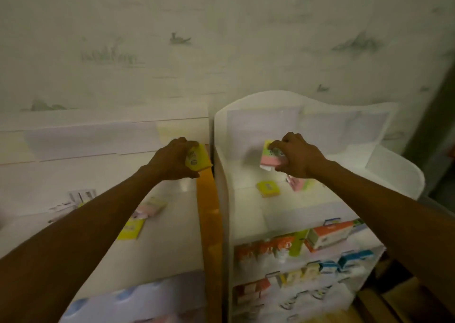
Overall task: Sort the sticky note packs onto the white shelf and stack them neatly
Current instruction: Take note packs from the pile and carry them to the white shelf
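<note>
left hand curled round a yellow pack, held up at the right edge of the counter, just beside the orange strip that bounds it. right hand pinching a pink-and-green pack from above, raised over the top level of the white shelf, toward its left side.

already on that top level: a small yellow pack lying flat near the front edge, and a pink pack just beside it, partly hidden under the right wrist; apart, not stacked. still on the counter: a pale pink pack and a yellow-green pack near the middle. so probably about halfway: two carried, two delivered, two waiting, neat stacking not yet done.

small square blocks, bright pastel layers, wrapped with a printed label; print too blurred to read.

lower shelf levels crowded with coloured boxes. patterned wall behind.
</note>
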`<state>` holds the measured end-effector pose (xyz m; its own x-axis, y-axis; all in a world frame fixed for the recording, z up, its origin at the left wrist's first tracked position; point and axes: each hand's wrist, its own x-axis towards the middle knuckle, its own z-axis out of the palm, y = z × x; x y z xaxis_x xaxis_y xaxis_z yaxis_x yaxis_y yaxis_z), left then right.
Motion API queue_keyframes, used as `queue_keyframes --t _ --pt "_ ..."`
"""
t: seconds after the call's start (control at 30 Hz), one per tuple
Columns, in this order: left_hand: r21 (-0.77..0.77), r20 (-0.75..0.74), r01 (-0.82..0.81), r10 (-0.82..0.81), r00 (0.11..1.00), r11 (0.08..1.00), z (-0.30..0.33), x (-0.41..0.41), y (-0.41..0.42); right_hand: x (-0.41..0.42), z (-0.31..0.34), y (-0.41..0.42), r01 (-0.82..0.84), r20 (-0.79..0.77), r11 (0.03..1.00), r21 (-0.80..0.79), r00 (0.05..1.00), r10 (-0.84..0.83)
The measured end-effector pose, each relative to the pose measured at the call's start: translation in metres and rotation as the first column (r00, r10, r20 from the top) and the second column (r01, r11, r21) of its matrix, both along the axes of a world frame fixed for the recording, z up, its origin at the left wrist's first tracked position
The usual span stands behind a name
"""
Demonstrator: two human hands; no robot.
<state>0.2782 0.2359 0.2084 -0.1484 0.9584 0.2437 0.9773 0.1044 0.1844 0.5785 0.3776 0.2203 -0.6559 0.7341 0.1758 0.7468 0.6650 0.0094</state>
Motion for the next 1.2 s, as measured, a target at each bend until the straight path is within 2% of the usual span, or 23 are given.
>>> queue_keyframes --t 0.37,0.7,1.07,1.2 --pt "-0.074 0.032 0.176 -0.174 0.984 0.982 -0.034 0.106 0.122 0.12 -0.028 0.071 0.172 -0.037 0.984 -0.043 0.984 -0.173" --pt "-0.231 0.115 0.223 -0.201 0.973 0.947 -0.136 0.14 0.254 0.18 -0.06 0.182 0.284 0.09 0.957 -0.059 0.956 -0.278" --pt "-0.433 0.135 0.162 -0.114 0.984 0.887 -0.212 0.155 0.314 0.175 -0.1 0.268 0.203 0.133 0.969 -0.138 0.974 -0.185" --pt "-0.415 0.132 0.162 -0.116 0.984 0.895 -0.218 0.16 0.322 0.174 -0.109 0.289 0.161 0.105 0.971 -0.176 0.984 -0.145"
